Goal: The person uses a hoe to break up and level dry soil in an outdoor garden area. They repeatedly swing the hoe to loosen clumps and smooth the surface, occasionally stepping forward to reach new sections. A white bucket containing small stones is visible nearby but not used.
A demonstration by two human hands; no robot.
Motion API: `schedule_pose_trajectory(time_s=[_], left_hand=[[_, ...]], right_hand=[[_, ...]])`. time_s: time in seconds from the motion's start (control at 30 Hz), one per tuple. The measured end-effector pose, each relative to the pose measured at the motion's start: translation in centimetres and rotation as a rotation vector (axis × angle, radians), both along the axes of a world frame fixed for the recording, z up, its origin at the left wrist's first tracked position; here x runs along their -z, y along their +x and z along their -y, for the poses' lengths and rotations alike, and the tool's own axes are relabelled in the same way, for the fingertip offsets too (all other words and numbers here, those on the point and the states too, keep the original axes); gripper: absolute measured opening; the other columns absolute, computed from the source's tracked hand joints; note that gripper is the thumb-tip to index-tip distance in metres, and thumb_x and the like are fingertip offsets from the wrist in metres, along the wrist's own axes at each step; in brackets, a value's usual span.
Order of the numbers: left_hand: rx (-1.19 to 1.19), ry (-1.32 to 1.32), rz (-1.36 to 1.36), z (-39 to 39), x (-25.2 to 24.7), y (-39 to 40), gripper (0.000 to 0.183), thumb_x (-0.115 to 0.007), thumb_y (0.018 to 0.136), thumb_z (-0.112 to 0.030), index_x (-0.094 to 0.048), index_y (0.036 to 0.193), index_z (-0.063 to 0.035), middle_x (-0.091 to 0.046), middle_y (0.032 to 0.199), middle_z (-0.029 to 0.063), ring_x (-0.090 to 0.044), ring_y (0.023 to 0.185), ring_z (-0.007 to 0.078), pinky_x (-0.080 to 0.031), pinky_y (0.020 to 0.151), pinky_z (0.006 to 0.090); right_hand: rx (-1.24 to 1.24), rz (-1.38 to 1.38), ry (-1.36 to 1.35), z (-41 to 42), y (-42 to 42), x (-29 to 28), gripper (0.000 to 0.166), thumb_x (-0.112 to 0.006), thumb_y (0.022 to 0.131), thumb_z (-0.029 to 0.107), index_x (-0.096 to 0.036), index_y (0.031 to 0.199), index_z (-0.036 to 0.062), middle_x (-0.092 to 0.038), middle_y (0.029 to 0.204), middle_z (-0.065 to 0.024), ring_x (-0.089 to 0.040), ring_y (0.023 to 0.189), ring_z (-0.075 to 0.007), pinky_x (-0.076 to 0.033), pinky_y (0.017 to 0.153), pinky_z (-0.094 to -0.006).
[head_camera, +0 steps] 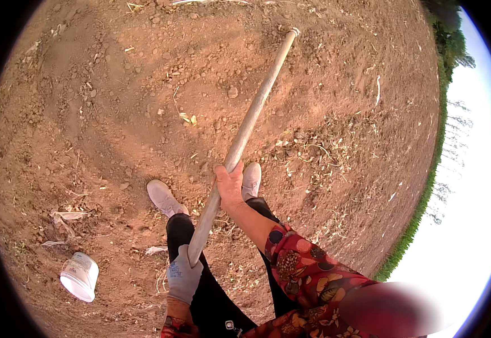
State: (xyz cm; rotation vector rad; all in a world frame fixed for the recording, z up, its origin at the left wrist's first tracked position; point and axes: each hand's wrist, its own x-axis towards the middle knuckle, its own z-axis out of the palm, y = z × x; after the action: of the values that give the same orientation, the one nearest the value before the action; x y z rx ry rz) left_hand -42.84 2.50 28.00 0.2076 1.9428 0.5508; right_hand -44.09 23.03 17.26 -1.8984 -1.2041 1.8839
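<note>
A long wooden tool handle (252,114) slants from my lap up and to the right over bare brown soil. My left hand (183,272), in a pale grey work glove, grips its lower end. Higher up, my bare right hand (230,183) is closed around the shaft, in front of my right shoe. At the far end a whitish band (295,31) meets the ground; the tool's head cannot be made out, so its kind is unclear.
A white plastic bucket (79,276) lies tipped on the soil at the lower left, near a scrap of plastic film (70,215). Dry leaves and stalks (313,148) litter the ground right of the handle. My light shoes (165,197) stand apart. Green plants (423,203) line the field's edge.
</note>
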Motion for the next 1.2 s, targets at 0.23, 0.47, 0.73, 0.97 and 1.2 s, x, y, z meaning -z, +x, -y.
schedule_pose_trajectory(time_s=[0.23, 0.47, 0.73, 0.97, 1.2], left_hand=[[0.103, -0.118, -0.304, 9.7, -6.1, 3.6, 0.051, -0.064, 0.073, -0.022, -0.045, 0.119, -0.0097, -0.062, 0.084, 0.0213, -0.061, 0.076, 0.0381, -0.048, 0.061, 0.0452], [0.044, -0.109, -0.235, -0.1, -0.4, 3.4, 0.034, -0.06, 0.069, -0.009, -0.052, 0.101, -0.004, -0.06, 0.08, 0.018, -0.059, 0.072, 0.0365, -0.047, 0.062, 0.0426], [0.121, 0.134, -0.15, -12.3, 0.8, 0.3, 0.031, -0.059, 0.074, -0.015, -0.049, 0.102, -0.0053, -0.06, 0.071, 0.0176, -0.06, 0.065, 0.0348, -0.047, 0.058, 0.0418], [0.167, -0.208, 0.141, -1.8, -7.9, 3.5, 0.036, -0.058, 0.073, -0.017, -0.046, 0.105, -0.0052, -0.06, 0.076, 0.0197, -0.06, 0.068, 0.0368, -0.047, 0.061, 0.0429], [0.191, -0.609, 0.124, 15.1, -18.0, 8.0, 0.051, -0.061, 0.074, -0.023, -0.045, 0.121, -0.0118, -0.061, 0.091, 0.0177, -0.06, 0.079, 0.0358, -0.048, 0.065, 0.0427]], right_hand=[[0.307, -0.18, -0.678, 6.3, 1.8, -3.9, 0.024, -0.065, 0.077, 0.02, -0.047, 0.088, 0.0068, -0.05, 0.067, -0.0041, -0.052, 0.056, -0.0162, -0.045, 0.051, -0.0318], [0.247, -0.274, -0.415, -4.8, 1.3, -4.2, 0.017, -0.064, 0.077, 0.019, -0.05, 0.08, 0.0095, -0.05, 0.066, -0.0013, -0.05, 0.054, -0.0131, -0.044, 0.048, -0.0296], [0.149, -0.185, 0.053, -16.4, 1.2, -1.2, 0.023, -0.059, 0.077, 0.013, -0.04, 0.089, 0.0109, -0.045, 0.067, -0.002, -0.046, 0.049, -0.0129, -0.042, 0.043, -0.0286], [0.146, -0.037, -0.248, -3.1, 5.9, -4.3, 0.023, -0.056, 0.078, 0.011, -0.038, 0.093, 0.0123, -0.047, 0.069, -0.0028, -0.048, 0.047, -0.0132, -0.042, 0.04, -0.0287], [0.445, -0.244, -0.919, 4.7, 7.2, -9.0, 0.024, -0.065, 0.077, 0.021, -0.05, 0.09, 0.0084, -0.05, 0.066, -0.0022, -0.053, 0.055, -0.0139, -0.046, 0.051, -0.0308]])
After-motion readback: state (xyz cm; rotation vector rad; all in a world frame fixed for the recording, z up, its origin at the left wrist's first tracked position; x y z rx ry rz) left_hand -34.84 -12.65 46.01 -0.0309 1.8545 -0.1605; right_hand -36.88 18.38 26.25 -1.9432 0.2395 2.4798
